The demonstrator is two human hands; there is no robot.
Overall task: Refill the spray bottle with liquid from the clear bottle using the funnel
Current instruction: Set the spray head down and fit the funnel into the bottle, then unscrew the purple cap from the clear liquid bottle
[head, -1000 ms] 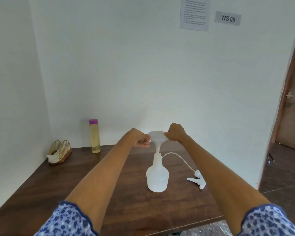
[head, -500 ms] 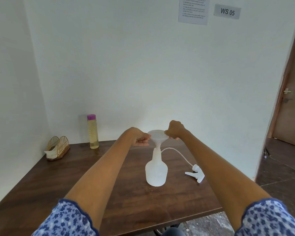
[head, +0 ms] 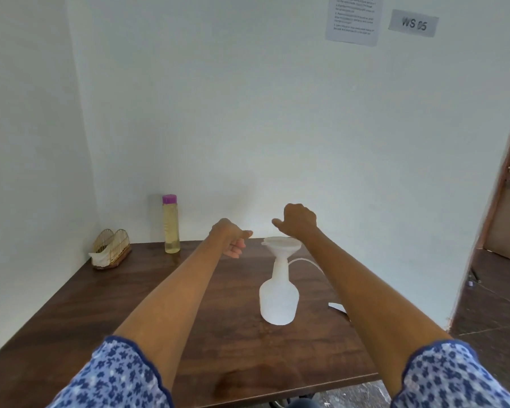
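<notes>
Head cam: both hands are off the funnel (head: 281,244) sitting in the spray bottle (head: 278,301). Left hand (head: 231,240) hangs loosely curled just left of it, holding nothing. Right hand (head: 298,220) hovers above the rim, loosely curled, thumb out. Clear bottle (head: 170,225) stands well left of both.

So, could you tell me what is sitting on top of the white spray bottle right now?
A white funnel sits upright in the neck of the spray bottle, with neither hand touching it. Its spout goes into the neck, so the tip is hidden. No liquid shows in the funnel.
</notes>
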